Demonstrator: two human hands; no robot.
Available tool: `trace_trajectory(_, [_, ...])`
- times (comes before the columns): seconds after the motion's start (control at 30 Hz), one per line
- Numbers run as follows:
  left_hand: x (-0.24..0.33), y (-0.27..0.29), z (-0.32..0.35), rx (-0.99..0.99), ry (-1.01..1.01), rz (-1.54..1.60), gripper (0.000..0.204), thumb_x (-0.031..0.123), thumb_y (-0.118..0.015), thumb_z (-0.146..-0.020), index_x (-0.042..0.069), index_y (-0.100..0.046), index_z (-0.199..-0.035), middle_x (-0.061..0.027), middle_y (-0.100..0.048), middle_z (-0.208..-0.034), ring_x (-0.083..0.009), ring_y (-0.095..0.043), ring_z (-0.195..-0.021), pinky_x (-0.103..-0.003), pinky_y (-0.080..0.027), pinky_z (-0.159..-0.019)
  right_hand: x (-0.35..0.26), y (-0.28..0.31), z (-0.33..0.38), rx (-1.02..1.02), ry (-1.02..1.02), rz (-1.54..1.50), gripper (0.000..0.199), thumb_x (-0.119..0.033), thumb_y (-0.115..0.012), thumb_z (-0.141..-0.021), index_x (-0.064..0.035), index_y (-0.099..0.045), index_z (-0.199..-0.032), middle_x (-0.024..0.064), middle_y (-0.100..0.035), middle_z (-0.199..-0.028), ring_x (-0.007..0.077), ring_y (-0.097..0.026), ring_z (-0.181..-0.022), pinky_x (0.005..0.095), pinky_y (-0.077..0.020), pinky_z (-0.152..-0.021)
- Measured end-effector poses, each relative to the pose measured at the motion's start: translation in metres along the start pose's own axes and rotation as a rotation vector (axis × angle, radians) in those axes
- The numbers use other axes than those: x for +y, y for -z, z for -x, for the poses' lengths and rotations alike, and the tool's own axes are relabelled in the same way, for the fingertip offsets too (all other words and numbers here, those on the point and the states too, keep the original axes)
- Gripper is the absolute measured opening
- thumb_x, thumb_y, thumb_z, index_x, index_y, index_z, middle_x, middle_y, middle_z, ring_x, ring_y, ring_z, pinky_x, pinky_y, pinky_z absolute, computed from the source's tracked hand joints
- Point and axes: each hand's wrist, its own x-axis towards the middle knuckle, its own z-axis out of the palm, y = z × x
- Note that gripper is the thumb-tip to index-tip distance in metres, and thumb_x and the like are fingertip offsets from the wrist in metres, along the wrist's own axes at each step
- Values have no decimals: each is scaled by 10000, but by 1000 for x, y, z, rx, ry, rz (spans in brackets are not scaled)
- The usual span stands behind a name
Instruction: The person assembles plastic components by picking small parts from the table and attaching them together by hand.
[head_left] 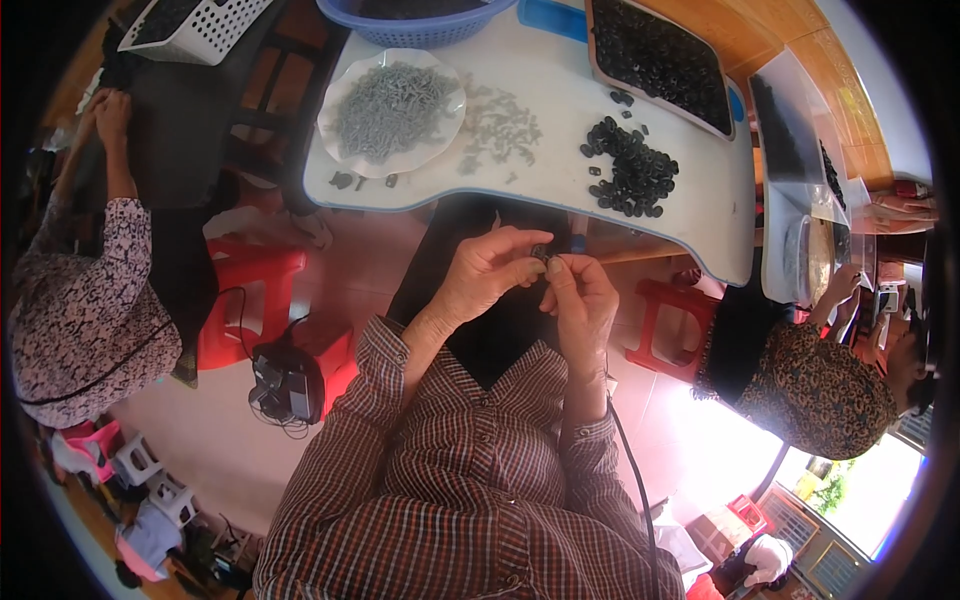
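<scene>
My left hand [488, 276] pinches a small black piece [541, 252] between thumb and fingers, held above my lap just off the table's front edge. The thumb and forefinger of my right hand [582, 298] are pressed together against the piece's right side. Anything small inside that pinch is hidden. On the white table [555, 95] ahead, a heap of small black oval pieces [632, 170] lies to the right. Small grey pieces [393, 108] fill a white scalloped plate [330, 128] on the left, and more loose grey pieces [503, 128] are scattered beside it.
A tray [594, 62] full of black pieces stands at the table's far right, a blue basket [430, 34] at the far left. Red stools [672, 325] flank me. One person [95, 310] sits to the left, another [815, 385] to the right. A cable [630, 450] runs by my right arm.
</scene>
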Motion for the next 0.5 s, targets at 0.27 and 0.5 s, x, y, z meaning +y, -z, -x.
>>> trace_trajectory(0.27, [-1,-1,0,-29,-103,-173,326,-29,-662,-842,6,-625,-1164,-25,-589,-885,-82,-608,-776,-189,-508,-681,0,0,1,1,0,-3,132,-125,-618,-922,6,-613,-907,5,-588,-671,38,-501,-511,174,-373,-453])
trace_trajectory(0.5, [0,-1,1,-20,-133,-184,320,-32,-678,-825,7,-637,-1140,-42,-605,-902,-93,-610,-785,-202,-507,-682,0,0,1,4,-45,-16,157,-147,-625,-919,8,-617,-896,2,-577,-648,38,-494,-501,176,-369,-445])
